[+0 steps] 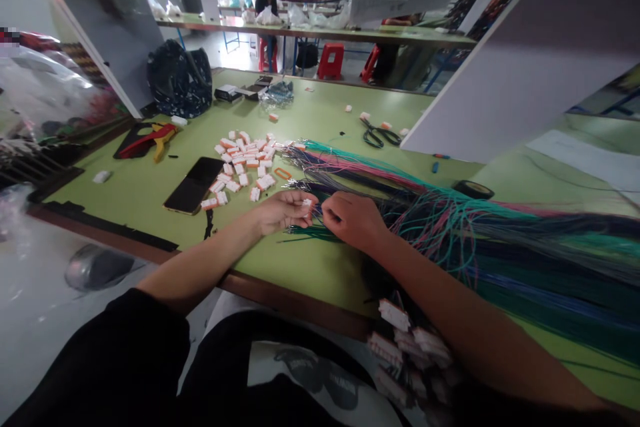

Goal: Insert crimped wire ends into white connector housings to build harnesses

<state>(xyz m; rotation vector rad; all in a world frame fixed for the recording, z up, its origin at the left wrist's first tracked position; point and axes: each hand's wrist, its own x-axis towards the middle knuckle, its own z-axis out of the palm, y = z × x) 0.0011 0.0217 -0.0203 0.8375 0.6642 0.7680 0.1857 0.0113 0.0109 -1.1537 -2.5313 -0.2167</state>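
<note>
Head view: left hand (281, 211), fingers round white connector (307, 203); right hand (354, 220) curled, contents unclear.

It's a workshop, and it's wiring work all over!
Look at this green-topped workbench (300, 270): long bundles of coloured wires (463, 215) sweeping across the right, a heap of white-and-orange connectors (253, 163) mid-table, a red-and-yellow hand tool (150, 140) to the left, cutters (373, 128) and a black roll of tape (473, 189) too; and beyond, another long bench (300, 31) with red stools (331, 61) by it.
</note>
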